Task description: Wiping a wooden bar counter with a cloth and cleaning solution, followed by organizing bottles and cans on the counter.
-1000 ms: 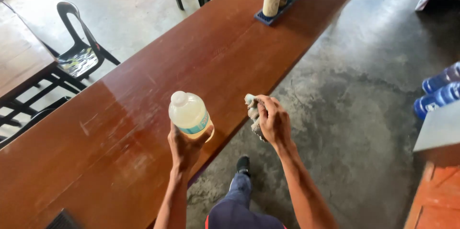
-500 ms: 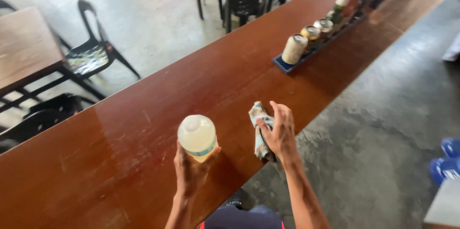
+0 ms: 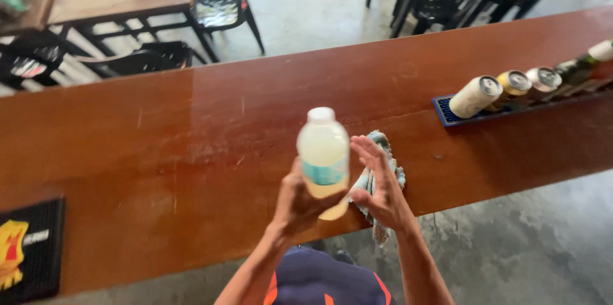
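Both hands: left (image 3: 297,206) grips bottle (image 3: 324,161), right (image 3: 378,184) presses cloth (image 3: 383,174)

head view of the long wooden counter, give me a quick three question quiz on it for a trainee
1. True or false: the left hand holds the plastic bottle of pale liquid clear of the wooden counter.
2. What lies under the right hand?
A. a grey-blue cloth
B. a sponge
C. a can
3. Fill in: the row of cans stands on a blue ___ at the right of the counter.

Key
1. True. The bottle is raised, white cap on.
2. A, the grey-blue cloth, at the counter's near edge.
3. Mat: the blue bar mat.
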